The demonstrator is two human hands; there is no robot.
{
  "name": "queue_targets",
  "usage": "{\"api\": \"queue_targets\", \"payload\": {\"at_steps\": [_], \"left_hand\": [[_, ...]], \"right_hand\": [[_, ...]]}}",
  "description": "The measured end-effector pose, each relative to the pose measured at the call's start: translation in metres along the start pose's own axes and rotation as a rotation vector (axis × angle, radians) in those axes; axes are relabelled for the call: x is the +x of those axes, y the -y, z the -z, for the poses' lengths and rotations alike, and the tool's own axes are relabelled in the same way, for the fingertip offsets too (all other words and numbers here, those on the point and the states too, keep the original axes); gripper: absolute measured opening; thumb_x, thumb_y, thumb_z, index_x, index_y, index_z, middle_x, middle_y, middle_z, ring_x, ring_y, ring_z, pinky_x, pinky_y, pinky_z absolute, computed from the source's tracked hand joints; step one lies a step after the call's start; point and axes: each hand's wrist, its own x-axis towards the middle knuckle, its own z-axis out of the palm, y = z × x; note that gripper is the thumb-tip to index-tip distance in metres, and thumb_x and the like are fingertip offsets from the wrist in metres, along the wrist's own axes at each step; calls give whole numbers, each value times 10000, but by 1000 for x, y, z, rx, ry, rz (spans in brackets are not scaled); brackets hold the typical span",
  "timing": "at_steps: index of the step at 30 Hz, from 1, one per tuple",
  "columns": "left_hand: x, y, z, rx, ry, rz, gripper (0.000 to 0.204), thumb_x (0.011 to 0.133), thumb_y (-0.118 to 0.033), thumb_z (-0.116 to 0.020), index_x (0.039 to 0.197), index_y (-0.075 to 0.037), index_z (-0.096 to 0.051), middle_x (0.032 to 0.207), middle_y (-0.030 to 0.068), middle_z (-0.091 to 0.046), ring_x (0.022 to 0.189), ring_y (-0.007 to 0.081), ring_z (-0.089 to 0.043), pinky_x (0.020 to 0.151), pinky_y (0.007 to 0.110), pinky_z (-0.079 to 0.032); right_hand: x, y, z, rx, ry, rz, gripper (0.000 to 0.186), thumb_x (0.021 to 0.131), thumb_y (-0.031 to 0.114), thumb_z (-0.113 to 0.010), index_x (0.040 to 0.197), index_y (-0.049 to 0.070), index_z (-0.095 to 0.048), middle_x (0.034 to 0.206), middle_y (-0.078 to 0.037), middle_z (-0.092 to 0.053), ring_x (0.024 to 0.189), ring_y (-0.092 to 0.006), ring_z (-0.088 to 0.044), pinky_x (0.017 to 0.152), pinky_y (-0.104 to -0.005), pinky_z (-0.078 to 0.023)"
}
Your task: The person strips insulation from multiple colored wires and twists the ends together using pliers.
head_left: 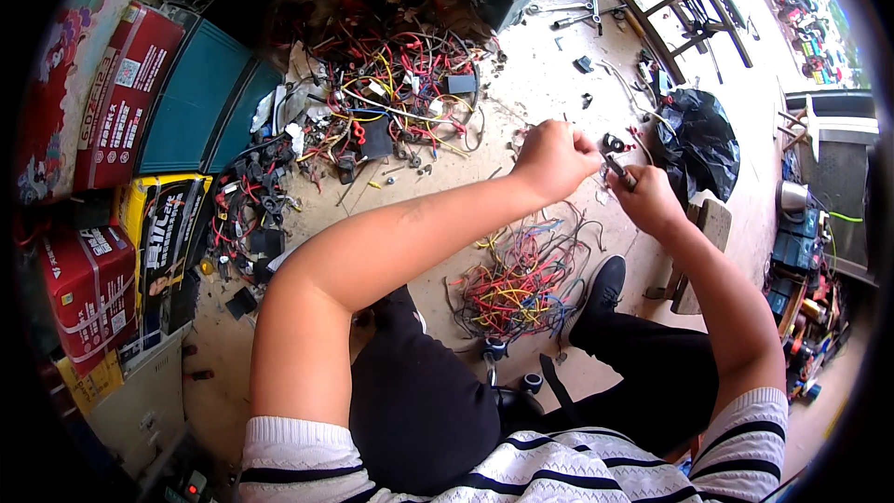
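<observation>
My left hand (556, 160) reaches out over the floor, its fingers closed in a pinch. What it pinches is too small to make out. Just to its right, my right hand (649, 201) is wrapped round a small dark hand tool (616, 167), whose tip points up and left toward my left fingertips; its exact kind does not show. Below the hands, a loose heap of thin coloured wires (521, 284) lies on the floor between my feet. Beyond my left forearm spreads a larger tangle of red, black and yellow cables (400, 84) with connectors.
Boxes in red (126, 98) and yellow-black (163, 233) are stacked at the left. A black plastic bag (698, 144) and a wooden block (708, 247) stand right of my hands. Wrenches (594, 5) lie at the far side near a metal frame (694, 9).
</observation>
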Motion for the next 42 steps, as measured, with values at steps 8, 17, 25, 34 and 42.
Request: {"api": "queue_targets", "payload": {"at_steps": [8, 17, 25, 34, 42], "left_hand": [[5, 33, -23, 6, 21, 119, 158, 800, -182, -688, 763, -29, -699, 667, 50, -660, 618, 109, -618, 585, 296, -489], [-57, 159, 14, 428, 215, 79, 285, 845, -294, -643, 997, -58, -698, 995, 198, -665, 946, 349, -637, 844, 431, -504], [-55, 213, 139, 1224, -583, 44, 105, 856, -136, -536, 947, -102, -575, 1000, 76, -556, 989, 248, -554, 830, 388, -470], [-74, 186, 149, 546, -701, -135, 190, 873, -186, -646, 1052, -124, -631, 1022, 113, -645, 951, 314, -610, 832, 395, -442], [-121, 191, 155, -468, -648, 598, 258, 962, -282, -574, 1038, -37, -545, 914, 106, -675, 682, 194, -699, 598, 304, -565]], "right_hand": [[52, -71, 10, 520, -117, -669, 309, 948, 302, -569, 815, 25, -596, 649, -115, -597, 604, -295, -631, 593, -388, -522], [2, -12, 39, 1262, 110, -610, 224, 975, 296, -547, 931, 81, -590, 784, -57, -629, 702, -214, -654, 689, -383, -562], [-116, 81, 68, 1157, 235, -273, 270, 954, 274, -549, 960, 5, -527, 764, -121, -606, 656, -245, -666, 501, -319, -549], [-156, 73, 34, 1166, 153, -366, 169, 984, 212, -518, 982, 42, -514, 748, -74, -559, 660, -207, -652, 413, -285, -510], [-151, 75, 29, 1169, 231, -353, 139, 976, 172, -541, 951, 34, -538, 776, -64, -553, 708, -180, -620, 645, -299, -538]]}}
